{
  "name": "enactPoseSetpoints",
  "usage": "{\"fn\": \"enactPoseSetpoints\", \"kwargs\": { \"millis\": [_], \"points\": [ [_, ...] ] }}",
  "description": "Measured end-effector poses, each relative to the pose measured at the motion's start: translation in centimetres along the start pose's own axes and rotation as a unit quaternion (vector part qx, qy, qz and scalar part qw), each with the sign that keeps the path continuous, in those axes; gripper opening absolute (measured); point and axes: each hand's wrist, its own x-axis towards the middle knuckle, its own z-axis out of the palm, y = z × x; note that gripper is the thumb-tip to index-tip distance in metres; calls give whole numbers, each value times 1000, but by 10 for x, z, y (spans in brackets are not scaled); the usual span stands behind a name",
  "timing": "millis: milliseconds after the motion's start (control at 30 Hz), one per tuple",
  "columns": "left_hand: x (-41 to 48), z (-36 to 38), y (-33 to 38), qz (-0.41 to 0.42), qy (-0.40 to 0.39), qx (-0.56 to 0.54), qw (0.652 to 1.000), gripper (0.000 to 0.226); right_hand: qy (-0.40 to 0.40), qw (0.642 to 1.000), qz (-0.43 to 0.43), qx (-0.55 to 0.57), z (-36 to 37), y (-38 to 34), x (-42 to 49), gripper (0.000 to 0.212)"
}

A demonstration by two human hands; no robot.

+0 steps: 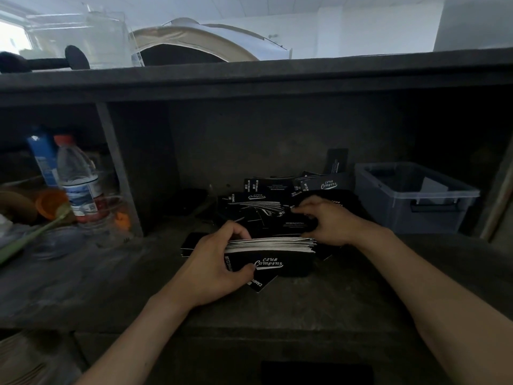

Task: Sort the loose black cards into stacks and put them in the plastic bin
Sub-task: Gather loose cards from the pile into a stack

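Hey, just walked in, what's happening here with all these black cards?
A person is sorting black cards on a dark shelf. Their left grip holds a gathered stack on its edge, while the right grip reaches into the loose pile just behind; whether it has pinched a card is unclear. The plastic bin stands to the right, with no stacks visible inside.

cards (270, 257) black w/ white script logo, edges white | bin (388, 215) see-through grey-blue | bottle (75, 168) clear, cap (64, 139) red, label (83, 197) white-n-blue | carton (41, 157) blue | cup (51, 202) orange | shelf (347, 301) dark grey, kinda mottled
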Motion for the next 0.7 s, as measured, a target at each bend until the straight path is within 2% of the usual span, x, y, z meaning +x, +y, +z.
{"fn": "enactPoseSetpoints", "kwargs": {
  "millis": [67, 167, 267, 333, 367, 433, 467, 500, 567, 700],
  "points": [
    [-1, 0, 0, 13, -5, -4, 1000, 46, 5, 1000, -7, -17, -2, -1, 0, 64],
    [-1, 1, -2, 36, -2, 8, 999, 49, 51, 997, -21, -48, -5, -7, -4, 53],
    [0, 0, -5, 39, -1, 17, 999, 47, 186, 978, 3, -93, -14, -12, -11, 38],
    [0, 1, -6, 42, -1, 20, 999, 46, 294, 955, 30, -14, -19, -13, -12, 43],
    [0, 1, -7, 47, 1, 22, 999, 46, 319, 942, 39, 97, -20, -13, -11, 54],
    [1, 1, -9, 52, 3, 25, 998, 46, 278, 887, 39, 367, -22, -17, -11, 84],
    [2, 1, -9, 51, 3, 26, 998, 47, 248, 861, 42, 443, -22, -19, -11, 97],
    [2, 1, -9, 49, 5, 27, 998, 47, 218, 852, 50, 473, -22, -20, -11, 102],
    [2, 1, -9, 44, 8, 30, 999, 48, 157, 847, 66, 503, -19, -24, -10, 94],
    [2, 1, -10, 36, 12, 34, 999, 49, 42, 825, 90, 557, -11, -37, -11, 40]
  ]
}}
